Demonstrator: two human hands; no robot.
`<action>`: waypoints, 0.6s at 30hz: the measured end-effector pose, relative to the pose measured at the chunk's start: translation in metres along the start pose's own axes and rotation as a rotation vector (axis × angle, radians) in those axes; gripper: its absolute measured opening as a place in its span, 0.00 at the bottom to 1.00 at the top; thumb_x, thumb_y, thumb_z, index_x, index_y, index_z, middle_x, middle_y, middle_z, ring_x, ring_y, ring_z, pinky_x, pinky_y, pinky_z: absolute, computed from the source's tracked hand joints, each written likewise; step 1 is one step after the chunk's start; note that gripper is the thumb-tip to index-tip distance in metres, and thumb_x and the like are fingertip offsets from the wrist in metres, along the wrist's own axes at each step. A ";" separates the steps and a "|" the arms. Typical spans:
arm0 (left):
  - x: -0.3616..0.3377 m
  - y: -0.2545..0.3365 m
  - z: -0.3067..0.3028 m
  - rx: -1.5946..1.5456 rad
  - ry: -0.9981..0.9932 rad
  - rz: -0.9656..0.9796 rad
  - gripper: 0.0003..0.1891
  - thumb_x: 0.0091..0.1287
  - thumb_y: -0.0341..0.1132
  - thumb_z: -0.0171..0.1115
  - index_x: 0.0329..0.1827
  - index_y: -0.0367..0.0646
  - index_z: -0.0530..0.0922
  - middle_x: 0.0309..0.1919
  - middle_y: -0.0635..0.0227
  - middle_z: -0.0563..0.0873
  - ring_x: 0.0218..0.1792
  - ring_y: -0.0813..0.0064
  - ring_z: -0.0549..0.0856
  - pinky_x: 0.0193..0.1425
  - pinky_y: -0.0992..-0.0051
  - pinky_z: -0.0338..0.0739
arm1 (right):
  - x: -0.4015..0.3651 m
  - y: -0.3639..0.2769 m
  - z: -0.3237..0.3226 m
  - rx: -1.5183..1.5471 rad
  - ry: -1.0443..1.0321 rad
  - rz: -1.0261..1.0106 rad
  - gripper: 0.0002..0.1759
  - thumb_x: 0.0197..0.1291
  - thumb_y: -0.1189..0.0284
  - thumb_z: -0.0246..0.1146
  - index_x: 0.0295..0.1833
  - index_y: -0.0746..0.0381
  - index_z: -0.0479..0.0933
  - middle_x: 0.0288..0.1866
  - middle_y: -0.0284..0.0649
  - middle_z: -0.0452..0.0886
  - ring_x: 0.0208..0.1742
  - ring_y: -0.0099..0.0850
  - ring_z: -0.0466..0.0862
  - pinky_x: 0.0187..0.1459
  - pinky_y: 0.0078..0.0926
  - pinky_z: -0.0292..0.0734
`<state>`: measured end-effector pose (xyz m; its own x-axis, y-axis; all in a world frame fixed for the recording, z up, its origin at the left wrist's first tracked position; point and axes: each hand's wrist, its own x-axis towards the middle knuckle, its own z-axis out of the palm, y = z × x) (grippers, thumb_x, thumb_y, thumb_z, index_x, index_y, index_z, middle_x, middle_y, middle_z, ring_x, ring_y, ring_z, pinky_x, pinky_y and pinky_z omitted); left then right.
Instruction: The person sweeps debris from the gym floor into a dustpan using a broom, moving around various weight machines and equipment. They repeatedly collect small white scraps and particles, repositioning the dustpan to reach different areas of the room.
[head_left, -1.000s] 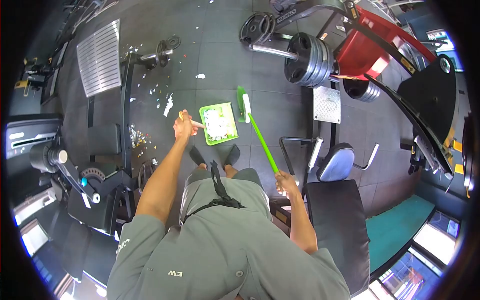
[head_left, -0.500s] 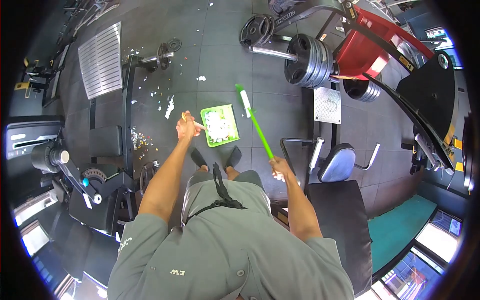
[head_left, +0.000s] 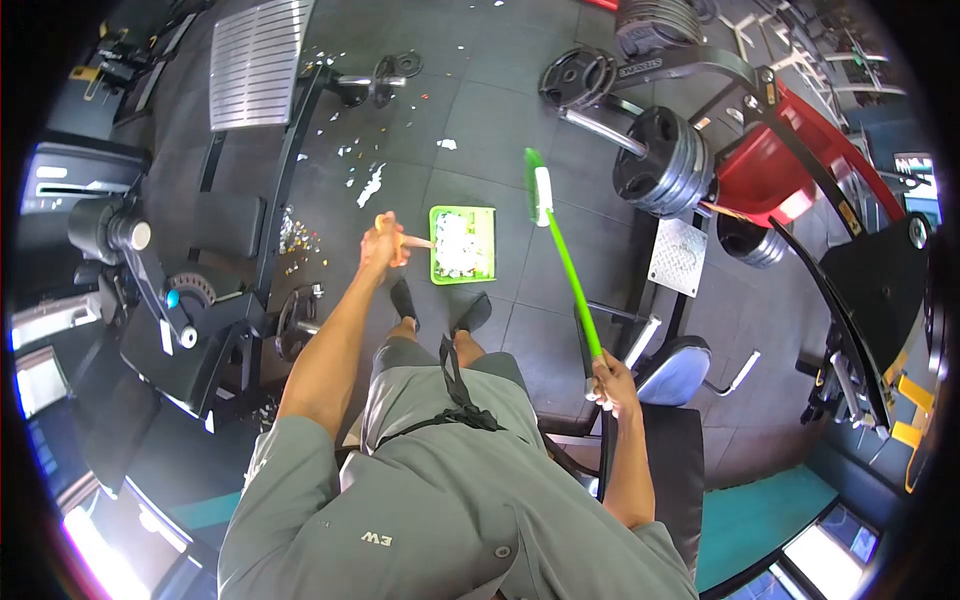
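Note:
My left hand [head_left: 379,247] grips the orange handle of a green dustpan [head_left: 483,223] that hangs above the dark gym floor, filled with white scraps. My right hand [head_left: 612,381] holds the near end of a green broom [head_left: 567,262], whose white-and-green head [head_left: 539,188] points away from me to the right of the dustpan. My shoes [head_left: 403,299] stand just below the dustpan.
Paper scraps and bright bits [head_left: 366,187] litter the floor near a black machine frame [head_left: 292,150] on the left. A loaded barbell [head_left: 668,160] and red machine [head_left: 800,140] stand at right; a padded seat [head_left: 672,368] is beside my right hand.
The view has swung and shifted. My right hand has pulled the broom back and to the right, with its head lifted away from the dustpan. The left hand still holds the dustpan.

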<state>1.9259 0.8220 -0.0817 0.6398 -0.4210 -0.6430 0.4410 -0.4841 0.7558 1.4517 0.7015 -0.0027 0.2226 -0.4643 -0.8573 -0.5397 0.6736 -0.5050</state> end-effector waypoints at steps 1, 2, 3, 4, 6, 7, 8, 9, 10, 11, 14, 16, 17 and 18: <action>-0.004 -0.009 -0.022 -0.085 -0.018 -0.005 0.22 0.70 0.54 0.48 0.40 0.41 0.74 0.24 0.63 0.82 0.18 0.72 0.81 0.18 0.74 0.77 | 0.005 -0.003 -0.003 -0.009 0.015 -0.009 0.27 0.66 0.67 0.58 0.69 0.58 0.64 0.17 0.29 0.67 0.14 0.19 0.66 0.14 0.20 0.60; -0.014 -0.019 -0.047 -0.168 -0.023 -0.012 0.21 0.70 0.55 0.50 0.41 0.43 0.73 0.26 0.64 0.81 0.19 0.72 0.81 0.19 0.74 0.77 | 0.011 -0.002 -0.006 -0.033 0.042 -0.030 0.25 0.66 0.68 0.57 0.68 0.59 0.65 0.17 0.28 0.66 0.13 0.18 0.65 0.14 0.19 0.60; -0.028 -0.031 -0.076 -0.251 -0.031 -0.016 0.21 0.69 0.56 0.51 0.43 0.45 0.72 0.28 0.65 0.81 0.20 0.72 0.81 0.19 0.74 0.77 | 0.009 -0.010 -0.007 0.029 0.010 -0.009 0.23 0.66 0.68 0.56 0.66 0.59 0.67 0.16 0.28 0.65 0.12 0.18 0.64 0.13 0.18 0.60; -0.039 -0.052 -0.111 -0.372 -0.063 0.007 0.18 0.69 0.54 0.52 0.42 0.48 0.72 0.28 0.66 0.81 0.20 0.72 0.80 0.20 0.74 0.76 | 0.006 -0.015 -0.008 0.008 0.037 -0.004 0.23 0.66 0.67 0.56 0.65 0.60 0.68 0.16 0.28 0.65 0.12 0.18 0.64 0.13 0.18 0.60; -0.094 -0.073 -0.169 -0.746 0.053 -0.001 0.13 0.71 0.51 0.51 0.41 0.51 0.72 0.24 0.72 0.77 0.19 0.74 0.77 0.19 0.77 0.73 | 0.001 -0.022 -0.009 -0.014 0.092 0.009 0.21 0.66 0.67 0.57 0.63 0.59 0.69 0.17 0.29 0.65 0.12 0.18 0.65 0.12 0.18 0.60; -0.130 -0.085 -0.201 -0.722 -0.164 0.093 0.13 0.71 0.51 0.49 0.41 0.52 0.71 0.23 0.73 0.74 0.19 0.75 0.77 0.19 0.77 0.73 | 0.000 -0.020 -0.012 -0.032 0.108 0.026 0.21 0.66 0.66 0.57 0.63 0.57 0.69 0.17 0.29 0.66 0.12 0.19 0.66 0.12 0.18 0.60; -0.172 -0.079 -0.208 -0.650 0.174 0.014 0.15 0.71 0.52 0.47 0.40 0.52 0.72 0.22 0.71 0.75 0.19 0.74 0.77 0.18 0.77 0.73 | -0.002 -0.023 -0.013 -0.024 0.112 0.048 0.21 0.66 0.66 0.57 0.64 0.56 0.69 0.17 0.29 0.66 0.13 0.19 0.66 0.12 0.18 0.60; -0.201 -0.086 -0.218 -0.657 0.224 0.087 0.19 0.72 0.55 0.43 0.40 0.50 0.72 0.23 0.70 0.75 0.18 0.74 0.76 0.18 0.75 0.71 | -0.004 -0.024 -0.012 -0.013 0.116 0.071 0.22 0.65 0.65 0.58 0.64 0.55 0.69 0.18 0.29 0.67 0.13 0.19 0.67 0.12 0.17 0.60; -0.216 -0.090 -0.224 -0.689 0.260 0.115 0.20 0.72 0.56 0.44 0.40 0.49 0.72 0.23 0.68 0.76 0.18 0.73 0.77 0.19 0.76 0.72 | -0.003 -0.022 -0.011 0.001 0.112 0.077 0.21 0.65 0.65 0.58 0.63 0.54 0.69 0.18 0.30 0.67 0.13 0.19 0.67 0.12 0.17 0.60; -0.218 -0.104 -0.228 -0.864 0.247 0.074 0.20 0.71 0.56 0.46 0.39 0.47 0.72 0.26 0.66 0.77 0.20 0.70 0.77 0.21 0.75 0.73 | 0.001 -0.021 -0.009 0.003 0.102 0.084 0.21 0.65 0.65 0.58 0.63 0.53 0.70 0.19 0.30 0.68 0.13 0.19 0.68 0.12 0.17 0.60; -0.192 -0.129 -0.207 -1.011 0.293 0.081 0.21 0.70 0.55 0.49 0.39 0.45 0.72 0.29 0.64 0.78 0.25 0.67 0.78 0.25 0.73 0.74 | 0.018 -0.026 0.006 0.006 0.055 0.091 0.10 0.66 0.65 0.57 0.50 0.55 0.74 0.19 0.31 0.69 0.13 0.21 0.67 0.13 0.18 0.60; -0.173 -0.147 -0.198 -1.084 0.332 0.066 0.21 0.70 0.56 0.49 0.39 0.45 0.71 0.28 0.65 0.78 0.25 0.67 0.78 0.25 0.71 0.74 | 0.026 -0.030 0.011 -0.004 0.039 0.093 0.06 0.66 0.65 0.55 0.40 0.56 0.73 0.18 0.31 0.68 0.14 0.21 0.67 0.13 0.18 0.60; -0.169 -0.154 -0.199 -1.085 0.335 0.088 0.21 0.70 0.56 0.49 0.39 0.45 0.71 0.27 0.65 0.78 0.24 0.67 0.78 0.25 0.71 0.74 | 0.031 -0.030 0.012 -0.017 0.026 0.071 0.06 0.66 0.66 0.55 0.40 0.56 0.73 0.18 0.31 0.68 0.14 0.21 0.68 0.13 0.18 0.60; -0.173 -0.153 -0.198 -1.084 0.343 0.103 0.21 0.70 0.56 0.48 0.39 0.45 0.71 0.27 0.65 0.78 0.24 0.67 0.78 0.25 0.71 0.74 | 0.030 -0.029 0.014 -0.033 0.014 0.056 0.06 0.66 0.66 0.55 0.39 0.55 0.73 0.18 0.31 0.68 0.14 0.21 0.68 0.13 0.18 0.60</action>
<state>1.8721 1.1209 -0.0616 0.7691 -0.1081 -0.6299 0.5814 0.5277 0.6193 1.4853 0.6753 -0.0152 0.1805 -0.4345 -0.8824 -0.5778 0.6792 -0.4526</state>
